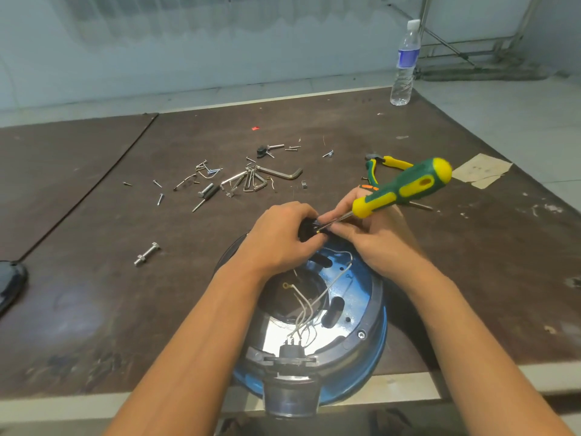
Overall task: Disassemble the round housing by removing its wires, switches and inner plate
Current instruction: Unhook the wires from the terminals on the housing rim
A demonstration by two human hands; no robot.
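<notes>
The round blue housing [367,313] lies open side up at the table's near edge, with a shiny inner plate [279,335] inside it. Grey wires [317,297] run from a black connector [290,349] at the near rim up toward my hands. My left hand [279,237] grips a small black switch [306,226] above the housing's far rim. My right hand [374,234] holds a green and yellow screwdriver [405,188] by the shaft end, its tip at the switch.
Loose screws, hex keys [251,180] and a small driver lie scattered on the brown table behind my hands. A bolt [146,253] sits to the left, pliers [382,166] to the right. A water bottle [405,64] stands at the far edge. A dark object [11,284] lies at far left.
</notes>
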